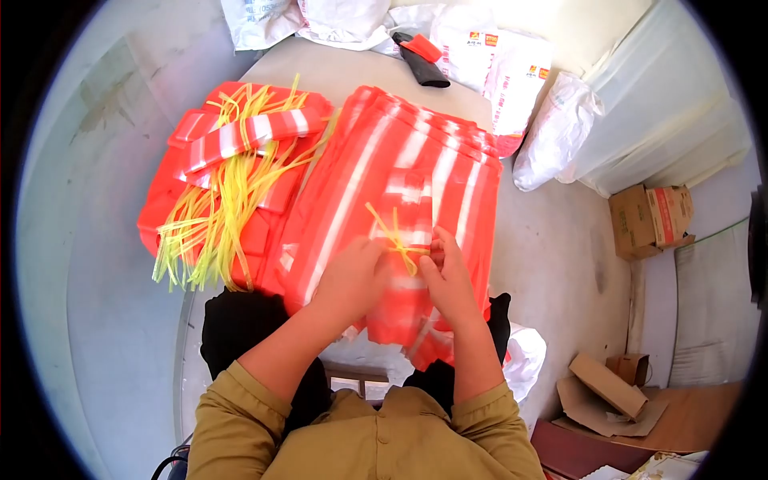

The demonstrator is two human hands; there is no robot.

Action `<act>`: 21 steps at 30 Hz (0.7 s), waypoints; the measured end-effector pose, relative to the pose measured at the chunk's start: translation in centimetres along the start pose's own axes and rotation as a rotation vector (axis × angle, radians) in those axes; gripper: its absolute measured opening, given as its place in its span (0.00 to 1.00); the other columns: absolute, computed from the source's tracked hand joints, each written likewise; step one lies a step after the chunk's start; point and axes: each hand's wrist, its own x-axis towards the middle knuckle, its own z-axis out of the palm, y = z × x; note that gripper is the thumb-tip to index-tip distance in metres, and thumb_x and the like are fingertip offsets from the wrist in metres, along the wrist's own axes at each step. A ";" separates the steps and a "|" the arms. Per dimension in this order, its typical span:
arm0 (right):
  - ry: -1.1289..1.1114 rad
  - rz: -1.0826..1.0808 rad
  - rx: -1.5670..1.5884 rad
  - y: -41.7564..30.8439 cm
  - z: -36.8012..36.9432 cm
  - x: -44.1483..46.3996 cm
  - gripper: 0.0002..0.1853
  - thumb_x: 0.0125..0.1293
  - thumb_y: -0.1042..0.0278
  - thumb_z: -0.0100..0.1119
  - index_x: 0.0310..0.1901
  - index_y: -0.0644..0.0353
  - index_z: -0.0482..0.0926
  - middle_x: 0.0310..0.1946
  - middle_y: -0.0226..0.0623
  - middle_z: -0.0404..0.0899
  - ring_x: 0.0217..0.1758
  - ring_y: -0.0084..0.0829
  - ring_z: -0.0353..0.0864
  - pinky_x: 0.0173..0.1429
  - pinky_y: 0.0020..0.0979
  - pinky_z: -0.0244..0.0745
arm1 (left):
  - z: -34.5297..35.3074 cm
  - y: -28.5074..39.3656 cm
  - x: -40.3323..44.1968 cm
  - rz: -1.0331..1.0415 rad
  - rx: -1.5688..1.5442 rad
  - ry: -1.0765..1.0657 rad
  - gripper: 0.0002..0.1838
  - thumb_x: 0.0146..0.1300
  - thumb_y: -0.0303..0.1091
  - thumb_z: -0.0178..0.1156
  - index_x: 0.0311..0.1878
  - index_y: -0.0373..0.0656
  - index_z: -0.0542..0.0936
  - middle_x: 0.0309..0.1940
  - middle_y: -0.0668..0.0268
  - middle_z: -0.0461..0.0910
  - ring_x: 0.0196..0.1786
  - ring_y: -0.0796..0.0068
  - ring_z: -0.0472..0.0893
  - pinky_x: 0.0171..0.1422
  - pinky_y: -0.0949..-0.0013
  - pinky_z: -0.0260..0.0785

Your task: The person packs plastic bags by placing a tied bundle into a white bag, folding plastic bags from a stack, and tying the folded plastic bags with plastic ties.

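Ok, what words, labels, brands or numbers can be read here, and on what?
"(05": probably, faint and incomplete, on the white sack at top left.
Logos and characters, too small to read: the two white sacks with red-and-orange print.
Printing, too blurred to read: the brown cardboard box with a red panel.

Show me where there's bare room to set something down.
Bare tabletop shows between the red-and-white stack and the white sacks, left of the black item. Grey floor shows between the stack and the cardboard boxes. Nearer the person it is crowded: stack, yellow strips, left hand and right hand at the yellow tie.
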 end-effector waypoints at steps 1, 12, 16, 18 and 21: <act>0.002 0.020 0.059 -0.5 0.0 0.0 0.28 0.76 0.73 0.55 0.76 0.64 0.65 0.59 0.42 0.78 0.54 0.29 0.81 0.58 0.33 0.78 | -0.2 0.0 -0.1 -0.007 -0.017 -0.003 0.15 0.68 0.37 0.66 0.52 0.38 0.82 0.46 0.53 0.82 0.47 0.53 0.84 0.52 0.57 0.77; 0.194 0.006 0.278 -3.0 1.2 -0.8 0.34 0.77 0.71 0.57 0.81 0.62 0.57 0.66 0.41 0.74 0.57 0.29 0.81 0.64 0.30 0.75 | -1.6 -0.6 0.1 -0.677 -1.370 -0.360 0.22 0.75 0.36 0.63 0.67 0.38 0.75 0.57 0.60 0.84 0.56 0.69 0.85 0.59 0.61 0.82; -0.007 0.318 0.577 -1.6 0.8 -1.4 0.43 0.75 0.74 0.60 0.84 0.64 0.46 0.62 0.41 0.78 0.54 0.26 0.82 0.62 0.29 0.76 | -0.2 -1.0 0.0 -0.687 -1.344 -0.448 0.25 0.75 0.33 0.63 0.71 0.39 0.72 0.60 0.59 0.82 0.58 0.67 0.85 0.63 0.57 0.81; 0.012 0.228 0.647 -1.3 1.2 -1.4 0.43 0.74 0.77 0.57 0.85 0.60 0.46 0.70 0.44 0.71 0.65 0.31 0.77 0.67 0.34 0.75 | -0.3 -0.4 0.1 -0.691 -1.306 -0.478 0.26 0.75 0.33 0.63 0.73 0.39 0.71 0.61 0.59 0.81 0.60 0.68 0.84 0.64 0.57 0.80; 0.037 0.192 0.739 -2.9 0.6 -1.4 0.43 0.74 0.79 0.55 0.85 0.59 0.46 0.73 0.47 0.69 0.68 0.33 0.76 0.69 0.34 0.74 | -0.2 0.6 0.4 -0.629 -1.249 -0.459 0.28 0.75 0.32 0.63 0.74 0.39 0.69 0.63 0.60 0.80 0.61 0.70 0.82 0.66 0.59 0.78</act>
